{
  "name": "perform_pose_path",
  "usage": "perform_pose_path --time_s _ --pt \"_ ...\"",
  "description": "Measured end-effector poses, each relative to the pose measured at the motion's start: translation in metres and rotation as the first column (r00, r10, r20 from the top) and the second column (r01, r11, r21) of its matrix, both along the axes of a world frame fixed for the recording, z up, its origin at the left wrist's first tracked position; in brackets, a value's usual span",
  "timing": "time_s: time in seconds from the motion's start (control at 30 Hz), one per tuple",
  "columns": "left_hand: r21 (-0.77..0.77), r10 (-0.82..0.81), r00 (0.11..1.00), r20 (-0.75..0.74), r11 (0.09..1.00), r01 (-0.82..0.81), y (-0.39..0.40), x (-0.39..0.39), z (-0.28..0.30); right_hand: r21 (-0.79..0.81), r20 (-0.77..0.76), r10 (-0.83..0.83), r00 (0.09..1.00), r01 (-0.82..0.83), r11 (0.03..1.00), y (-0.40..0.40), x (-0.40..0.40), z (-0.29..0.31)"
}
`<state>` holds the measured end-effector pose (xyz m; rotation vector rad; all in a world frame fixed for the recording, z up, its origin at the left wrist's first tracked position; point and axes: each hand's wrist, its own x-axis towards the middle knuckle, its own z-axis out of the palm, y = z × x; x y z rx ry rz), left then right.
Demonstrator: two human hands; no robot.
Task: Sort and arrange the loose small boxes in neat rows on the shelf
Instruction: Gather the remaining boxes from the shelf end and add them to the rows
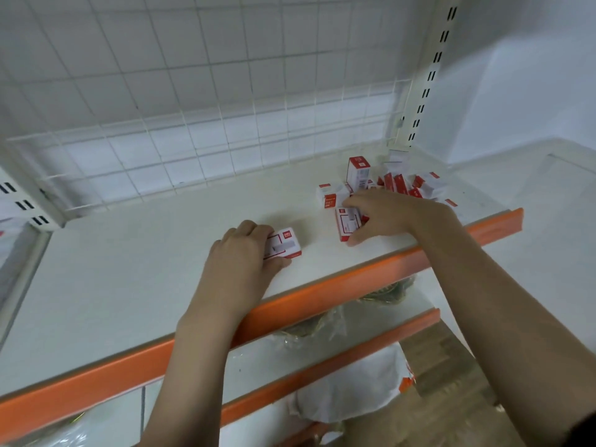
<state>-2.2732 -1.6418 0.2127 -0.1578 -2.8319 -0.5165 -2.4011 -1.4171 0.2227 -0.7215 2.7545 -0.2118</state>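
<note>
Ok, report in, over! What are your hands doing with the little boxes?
Left hand grips one box on the shelf. Right hand grips another box. Loose pile behind, unsorted. Nothing blocking.

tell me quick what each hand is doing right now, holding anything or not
Left hand: grips a small box lying on the shelf.
Right hand: grips another small box at the edge of the loose pile.
</note>
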Motion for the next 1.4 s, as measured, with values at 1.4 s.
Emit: perform_pose_path --time_s 1.4 --pt "0.253 0.306 0.904 -0.297 0.939 -0.235 -0.18 0.151 0.001 -0.648 -0.183 -0.125 0.975 -0.024 0.761 -0.213 0.176 -0.012"
